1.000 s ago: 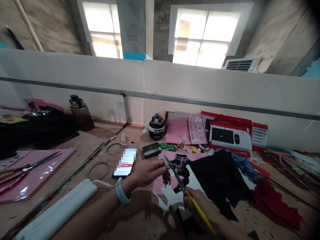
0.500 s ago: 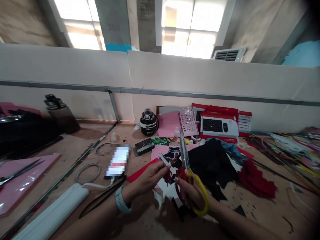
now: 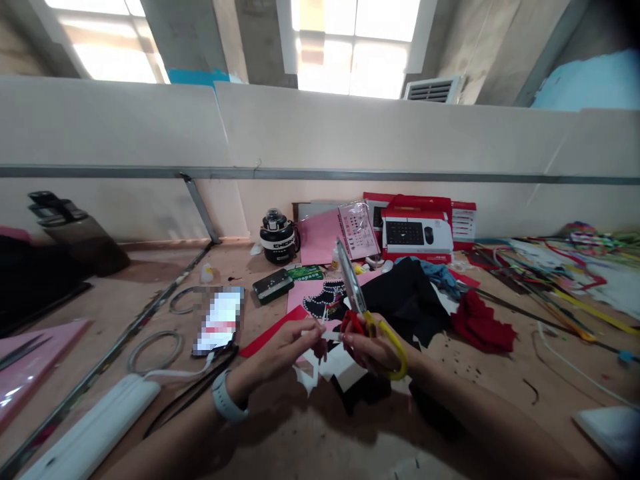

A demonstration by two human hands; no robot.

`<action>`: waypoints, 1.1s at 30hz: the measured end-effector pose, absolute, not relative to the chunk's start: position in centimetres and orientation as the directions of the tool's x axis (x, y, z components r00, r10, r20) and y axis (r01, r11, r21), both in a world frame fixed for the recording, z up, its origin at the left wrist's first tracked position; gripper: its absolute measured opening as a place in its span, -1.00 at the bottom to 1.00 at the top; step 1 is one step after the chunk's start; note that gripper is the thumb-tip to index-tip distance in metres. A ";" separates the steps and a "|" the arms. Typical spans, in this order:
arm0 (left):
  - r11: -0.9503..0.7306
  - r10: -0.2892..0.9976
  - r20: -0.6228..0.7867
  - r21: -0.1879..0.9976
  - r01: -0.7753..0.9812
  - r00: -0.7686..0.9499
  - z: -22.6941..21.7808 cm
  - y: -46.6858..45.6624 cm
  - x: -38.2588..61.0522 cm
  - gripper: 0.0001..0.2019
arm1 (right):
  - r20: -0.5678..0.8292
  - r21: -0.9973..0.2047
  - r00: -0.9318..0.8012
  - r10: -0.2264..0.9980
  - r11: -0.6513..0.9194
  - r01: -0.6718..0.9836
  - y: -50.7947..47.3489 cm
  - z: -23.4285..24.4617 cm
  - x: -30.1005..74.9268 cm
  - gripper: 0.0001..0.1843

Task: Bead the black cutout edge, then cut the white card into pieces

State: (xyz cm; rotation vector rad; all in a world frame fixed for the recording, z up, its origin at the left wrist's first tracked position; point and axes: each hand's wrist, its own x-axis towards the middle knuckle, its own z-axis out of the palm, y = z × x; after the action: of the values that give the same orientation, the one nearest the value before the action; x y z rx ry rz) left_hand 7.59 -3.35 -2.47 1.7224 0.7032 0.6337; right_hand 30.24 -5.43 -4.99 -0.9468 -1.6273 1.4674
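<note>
My left hand (image 3: 300,341) pinches a thin white strip (image 3: 331,336), a loose end of which hangs below the fingers. In my right hand (image 3: 374,348) is a pair of scissors (image 3: 353,280) with red and yellow handles. The blades look closed and point up and away. The right fingertips touch the strip's other end, so it spans between both hands. Just beyond the hands, black pieces edged with white beads (image 3: 320,303) lie on a pink sheet (image 3: 296,293). White scraps (image 3: 306,379) lie beneath the hands, and a black cloth (image 3: 407,300) is to the right.
A lit phone (image 3: 219,321) on a cable and a white power strip (image 3: 100,427) lie left. A dark tin (image 3: 273,287) and black bottle (image 3: 279,241) stand farther back. Keyboard boxes (image 3: 417,237) lean by the wall. Red cloth (image 3: 483,323) and colored cords (image 3: 565,307) are right.
The strip, upright at the left fingers before, now stretches level between both hands. The right fingertips have come to it, and the scissors lean farther left. The camera view has turned slightly right.
</note>
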 end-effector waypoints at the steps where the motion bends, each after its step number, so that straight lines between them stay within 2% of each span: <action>1: -0.191 0.713 0.044 0.973 0.133 0.700 -2.5 -3.2 7.6 -0.64 | 0.021 -0.996 -0.462 0.887 0.057 0.065 -5.3 -4.9 30.4 -0.68; 3: -0.146 0.681 -0.006 0.979 0.145 0.732 -3.0 -3.1 7.7 -0.68 | -0.001 -0.996 -0.411 0.912 0.038 0.086 -5.2 -4.6 30.4 -0.70; 7: -0.120 0.643 -0.076 0.973 0.198 0.762 -4.4 -3.0 8.2 -0.70 | 0.047 -0.995 -0.269 0.962 0.068 0.069 -5.0 -4.6 29.9 -0.70; 11: -0.031 0.645 -0.103 0.986 0.161 0.757 -5.4 -3.1 8.7 -0.71 | 0.000 -0.997 -0.287 0.958 0.022 0.073 -5.0 -5.1 29.7 -0.70; 17: 0.143 0.624 -0.186 0.982 0.123 0.759 -5.5 -3.4 9.0 -0.70 | 0.006 -0.993 -0.303 0.953 0.041 0.109 -5.4 -5.4 29.4 -0.67; 22: 0.186 0.714 -0.206 0.977 0.102 0.669 -4.9 -2.9 8.9 -0.69 | -0.008 -0.995 -0.225 0.974 0.016 0.103 -4.9 -5.7 29.1 -0.57; 25: 0.180 0.774 -0.189 0.981 0.076 0.605 -4.6 -2.0 8.3 -0.69 | -0.095 -0.978 -0.230 0.969 -0.048 0.203 -4.1 -6.5 29.5 -0.56; 27: 0.162 0.793 -0.176 0.984 0.076 0.583 -4.3 -1.2 7.6 -0.70 | -0.126 -0.918 -0.192 0.973 -0.041 0.394 -3.4 -6.9 30.0 -0.59; 30: 0.162 0.800 -0.192 0.981 0.105 0.568 -3.5 -0.4 6.2 -0.73 | -0.059 -0.642 -0.173 0.983 0.095 0.761 -2.4 -7.3 30.9 -0.64; 32: 0.162 0.781 -0.204 0.979 0.125 0.590 -2.7 -0.1 5.4 -0.75 | -0.036 -0.464 -0.165 0.986 0.129 0.876 -2.1 -7.5 31.4 -0.70; 33: 0.155 0.772 -0.205 0.979 0.134 0.602 -2.3 0.0 5.0 -0.76 | -0.038 -0.417 -0.155 0.987 0.126 0.900 -2.0 -7.6 31.5 -0.71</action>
State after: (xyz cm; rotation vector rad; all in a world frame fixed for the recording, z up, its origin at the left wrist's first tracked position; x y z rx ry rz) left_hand 5.02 0.00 -2.34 1.3656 0.8486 0.5456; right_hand 31.50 -2.01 -7.56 -1.8588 -2.1564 0.5076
